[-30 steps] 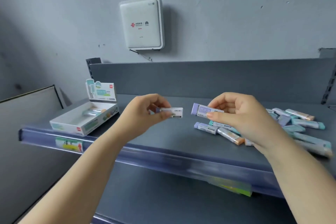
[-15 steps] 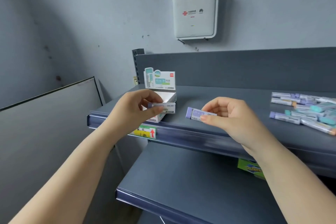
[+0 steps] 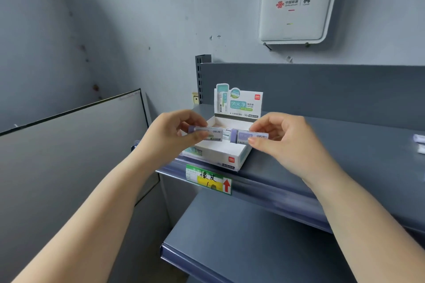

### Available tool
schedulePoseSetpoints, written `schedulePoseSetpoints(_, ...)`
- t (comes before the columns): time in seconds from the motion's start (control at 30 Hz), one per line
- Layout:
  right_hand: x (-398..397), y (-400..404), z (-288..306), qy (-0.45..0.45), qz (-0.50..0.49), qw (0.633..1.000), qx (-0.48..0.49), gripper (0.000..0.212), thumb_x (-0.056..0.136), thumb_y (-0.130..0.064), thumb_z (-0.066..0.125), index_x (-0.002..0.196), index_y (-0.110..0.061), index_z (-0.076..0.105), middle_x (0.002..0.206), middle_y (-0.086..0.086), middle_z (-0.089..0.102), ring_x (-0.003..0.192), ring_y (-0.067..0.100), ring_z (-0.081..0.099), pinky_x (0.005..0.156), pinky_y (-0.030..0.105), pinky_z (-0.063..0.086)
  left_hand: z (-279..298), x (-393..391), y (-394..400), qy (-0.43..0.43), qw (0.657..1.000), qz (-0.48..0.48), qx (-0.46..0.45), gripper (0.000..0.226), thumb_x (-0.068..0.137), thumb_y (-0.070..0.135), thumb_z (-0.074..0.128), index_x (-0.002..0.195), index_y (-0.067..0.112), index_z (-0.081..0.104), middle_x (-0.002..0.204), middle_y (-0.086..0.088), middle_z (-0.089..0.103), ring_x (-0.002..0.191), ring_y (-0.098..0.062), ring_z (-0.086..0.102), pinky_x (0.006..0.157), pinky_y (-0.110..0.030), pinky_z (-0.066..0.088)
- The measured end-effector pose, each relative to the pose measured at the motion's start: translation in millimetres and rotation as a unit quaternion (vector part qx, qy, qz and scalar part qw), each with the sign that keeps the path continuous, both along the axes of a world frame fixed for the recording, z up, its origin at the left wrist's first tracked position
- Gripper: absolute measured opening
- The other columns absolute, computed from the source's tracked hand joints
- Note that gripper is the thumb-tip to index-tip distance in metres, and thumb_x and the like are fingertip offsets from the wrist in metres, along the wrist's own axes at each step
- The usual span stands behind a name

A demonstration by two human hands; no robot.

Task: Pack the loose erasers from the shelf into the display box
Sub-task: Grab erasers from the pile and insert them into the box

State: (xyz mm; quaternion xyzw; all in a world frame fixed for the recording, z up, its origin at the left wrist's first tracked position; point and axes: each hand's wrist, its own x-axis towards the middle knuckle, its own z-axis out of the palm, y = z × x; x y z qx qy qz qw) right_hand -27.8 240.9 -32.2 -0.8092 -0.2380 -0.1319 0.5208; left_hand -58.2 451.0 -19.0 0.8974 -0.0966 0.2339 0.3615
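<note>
Erasers were mid-transfer: the left hand (image 3: 174, 135) pinched one eraser (image 3: 208, 133) and the right hand (image 3: 285, 140) pinched another (image 3: 247, 136), both above the display box (image 3: 220, 154). More loose erasers (image 3: 419, 139) lay at three o'clock on the shelf (image 3: 345, 156), so packing looked far from finished.

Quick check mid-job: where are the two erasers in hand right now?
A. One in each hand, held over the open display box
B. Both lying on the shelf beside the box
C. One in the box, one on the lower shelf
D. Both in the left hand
A: the left hand pinches one eraser and the right hand pinches another eraser, both above the open display box.
</note>
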Motion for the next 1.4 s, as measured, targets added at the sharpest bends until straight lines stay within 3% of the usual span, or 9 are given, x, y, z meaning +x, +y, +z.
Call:
schedulePoseSetpoints(0.13,19,12,0,0.001,-0.01,1.0,-0.012,0.01,0.074,-0.016,0.074,0.072,-0.022,0.066,0.073,-0.008,0.068,0.065,0.006,0.059,0.064,0.021,0.048,-3,20,13,-0.006,1.0,0.0,-0.012,0.02,0.078,0.019,0.07,0.075,0.037,0.061,0.068,0.018,0.061,0.056,0.005,0.05,0.054,-0.009,0.037)
schedulePoseSetpoints(0.33,35,25,5,0.001,-0.053,0.998,-0.022,0.01,0.073,-0.014,0.073,0.071,-0.02,0.066,0.074,-0.006,0.069,0.074,0.018,0.065,0.074,0.035,0.052,-3,54,27,0.011,0.999,-0.038,-0.01,0.019,0.078,0.019,0.07,0.075,0.036,0.061,0.071,0.018,0.062,0.058,0.007,0.051,0.056,-0.01,0.039)
schedulePoseSetpoints(0.53,45,42,13,0.023,-0.1,0.994,-0.044,0.011,0.073,-0.012,0.073,0.071,-0.02,0.066,0.076,-0.008,0.069,0.077,0.016,0.066,0.071,0.024,0.052,0,90,37,0.017,0.994,-0.11,-0.01,0.008,0.077,0.02,0.071,0.078,0.025,0.066,0.067,0.017,0.06,0.057,0.007,0.05,0.055,-0.004,0.037)
schedulePoseSetpoints(0.8,56,58,10,0.043,-0.157,0.984,-0.071,0.009,0.073,-0.01,0.072,0.074,-0.017,0.067,0.079,-0.002,0.07,0.083,0.028,0.065,0.072,0.026,0.047,-2,125,46,0.064,0.98,-0.189,-0.014,0.005,0.073,0.018,0.075,0.075,0.02,0.071,0.06,0.01,0.059,0.046,0.004,0.048,0.046,-0.002,0.032)
schedulePoseSetpoints(0.93,56,48,7,0.065,-0.167,0.983,-0.04,0.011,0.074,-0.006,0.071,0.074,-0.016,0.066,0.079,-0.003,0.07,0.076,0.017,0.065,0.074,0.021,0.048,-6,133,40,0.088,0.971,-0.221,-0.015,0.006,0.073,0.017,0.076,0.078,0.016,0.074,0.059,0.013,0.06,0.044,0.007,0.05,0.043,-0.001,0.031)
schedulePoseSetpoints(1.07,56,43,2,0.064,-0.178,0.982,-0.002,0.011,0.075,-0.004,0.07,0.075,-0.014,0.066,0.074,-0.008,0.069,0.072,0.009,0.063,0.071,0.016,0.048,-12,136,33,0.072,0.969,-0.233,0.043,0.01,0.072,0.021,0.076,0.081,0.017,0.076,0.06,0.018,0.058,0.051,0.007,0.052,0.049,-0.002,0.036)
schedulePoseSetpoints(1.2,57,46,-1,0.052,-0.171,0.981,-0.072,0.012,0.073,-0.009,0.071,0.072,-0.02,0.066,0.075,-0.002,0.069,0.07,0.021,0.059,0.072,0.03,0.046,-15,137,30,0.048,0.966,-0.221,0.128,0.011,0.074,0.023,0.074,0.084,0.019,0.076,0.063,0.02,0.058,0.054,-0.001,0.053,0.051,-0.005,0.039)
schedulePoseSetpoints(1.3,60,47,-3,0.042,-0.176,0.976,-0.123,0.013,0.074,-0.013,0.069,0.07,-0.024,0.065,0.075,0.001,0.068,0.066,0.018,0.055,0.063,0.023,0.042,-14,138,29,0.059,0.96,-0.212,0.173,0.011,0.075,0.023,0.073,0.085,0.02,0.076,0.076,0.008,0.068,0.063,-0.006,0.056,0.054,-0.009,0.04)
schedulePoseSetpoints(1.4,62,49,-4,0.029,-0.181,0.97,-0.158,0.013,0.075,-0.013,0.069,0.07,-0.025,0.065,0.067,-0.006,0.064,0.058,0.005,0.05,0.055,0.012,0.038,-13,139,28,0.072,0.948,-0.2,0.238,0.011,0.078,0.023,0.069,0.086,0.021,0.076,0.087,0.004,0.071,0.073,-0.015,0.06,0.061,-0.022,0.046)
